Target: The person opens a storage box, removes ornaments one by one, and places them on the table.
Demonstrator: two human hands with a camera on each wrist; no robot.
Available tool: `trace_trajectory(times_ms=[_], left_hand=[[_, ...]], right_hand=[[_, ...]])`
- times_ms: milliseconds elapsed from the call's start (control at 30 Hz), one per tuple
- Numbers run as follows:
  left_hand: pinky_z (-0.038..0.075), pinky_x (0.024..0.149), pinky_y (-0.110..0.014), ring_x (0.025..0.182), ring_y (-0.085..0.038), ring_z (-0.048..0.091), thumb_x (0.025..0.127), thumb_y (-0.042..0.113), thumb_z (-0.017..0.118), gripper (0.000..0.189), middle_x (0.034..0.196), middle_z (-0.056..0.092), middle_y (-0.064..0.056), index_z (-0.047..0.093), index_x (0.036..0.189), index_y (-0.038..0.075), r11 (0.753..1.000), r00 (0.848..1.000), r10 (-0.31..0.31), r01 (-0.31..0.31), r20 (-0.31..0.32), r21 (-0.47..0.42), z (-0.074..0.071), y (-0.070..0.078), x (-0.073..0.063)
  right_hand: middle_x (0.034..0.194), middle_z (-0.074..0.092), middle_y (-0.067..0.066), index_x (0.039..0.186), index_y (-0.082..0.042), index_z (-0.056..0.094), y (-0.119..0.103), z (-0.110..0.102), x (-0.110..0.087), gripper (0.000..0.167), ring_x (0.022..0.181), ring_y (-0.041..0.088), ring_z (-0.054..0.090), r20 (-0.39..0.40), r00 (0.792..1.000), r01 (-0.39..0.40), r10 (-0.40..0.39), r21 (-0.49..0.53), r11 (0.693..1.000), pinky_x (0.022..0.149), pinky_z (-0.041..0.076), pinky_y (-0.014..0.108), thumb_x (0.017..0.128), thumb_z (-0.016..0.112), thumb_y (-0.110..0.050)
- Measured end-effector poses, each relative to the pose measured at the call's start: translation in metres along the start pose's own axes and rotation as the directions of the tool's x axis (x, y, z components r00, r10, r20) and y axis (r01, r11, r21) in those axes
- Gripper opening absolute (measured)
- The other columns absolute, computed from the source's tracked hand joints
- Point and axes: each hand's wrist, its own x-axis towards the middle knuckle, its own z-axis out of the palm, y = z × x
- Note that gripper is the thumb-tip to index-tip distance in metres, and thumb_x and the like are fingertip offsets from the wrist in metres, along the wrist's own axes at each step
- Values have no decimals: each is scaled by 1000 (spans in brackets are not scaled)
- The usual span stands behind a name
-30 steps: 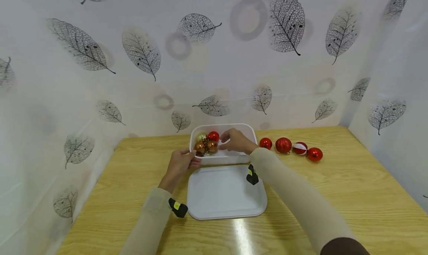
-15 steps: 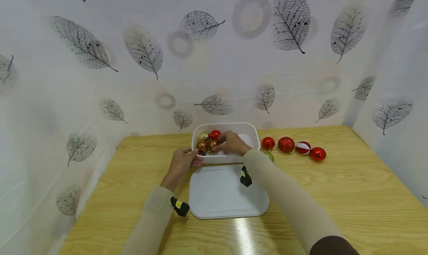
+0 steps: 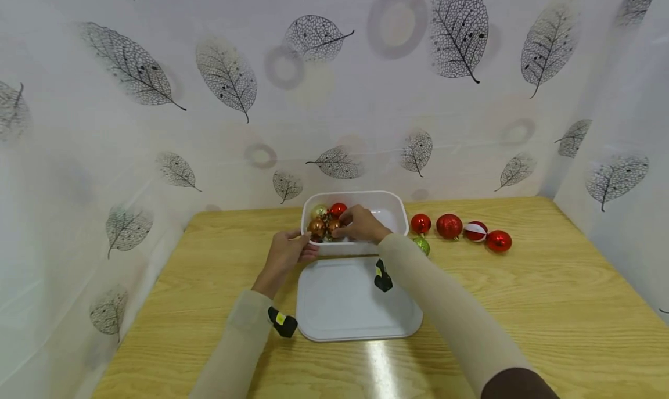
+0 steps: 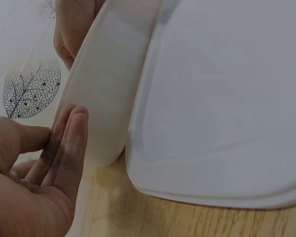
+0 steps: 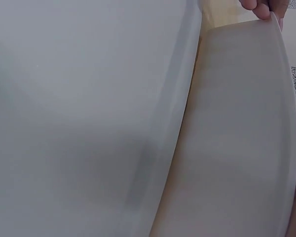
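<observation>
A white plastic container point(image 3: 389, 218) stands near the back of the table, with several Christmas baubles in its left part. A pale gold bauble point(image 3: 320, 211) and a red bauble point(image 3: 338, 209) lie behind two copper baubles. My left hand point(image 3: 284, 252) pinches the container's front left rim, thumb inside and fingers outside, as the left wrist view shows. Inside the container, my right hand point(image 3: 363, 225) pinches the right copper bauble point(image 3: 332, 226), partly hidden by the fingers. The left copper bauble point(image 3: 316, 228) sits beside it. In the right wrist view the container wall hides most of my right hand.
A white lid point(image 3: 360, 300) lies flat in front of the container. To the right, a red bauble point(image 3: 420, 223), a glittery red one point(image 3: 449, 226), a striped one point(image 3: 475, 231) and another red one point(image 3: 499, 241) rest near a green bauble point(image 3: 421, 246). A leaf-patterned curtain point(image 3: 334, 97) stands behind.
My right hand has moved slightly left and down onto the right copper bauble. The green bauble has come into sight from behind the right forearm. My left hand keeps its hold on the rim.
</observation>
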Motion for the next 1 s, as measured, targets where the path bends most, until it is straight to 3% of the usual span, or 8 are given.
trace_trajectory(times_ms=[500, 800, 1000], left_hand=[[65, 70, -27, 70, -16, 73, 106, 12, 55, 41, 86, 74, -18, 51, 141, -10, 1000, 1000, 0, 0, 5, -2, 1, -2, 2], [65, 72, -27, 72, -18, 73, 106, 12, 55, 43, 89, 74, -19, 49, 141, -11, 1000, 1000, 4, -4, 14, -10, 1, -1, 0], [65, 73, -28, 72, -17, 73, 105, 12, 56, 42, 89, 74, -19, 50, 140, -11, 1000, 1000, 10, -9, 14, -12, 0, 0, -1]], right_hand=[[116, 70, 21, 122, 7, 67, -4, -17, -8, 42, 83, 26, 71, 18, 1000, 21, -21, 9, 1000, 75, 63, 32, 89, 80, -16], [115, 71, 19, 118, 6, 70, -7, -31, -15, 37, 93, 27, 70, 8, 998, 62, -63, 57, 996, 74, 65, 33, 89, 80, -14], [119, 69, 19, 122, 4, 69, -11, -44, -24, 39, 100, 32, 69, 5, 999, 48, -49, 60, 997, 84, 64, 45, 90, 80, -17]])
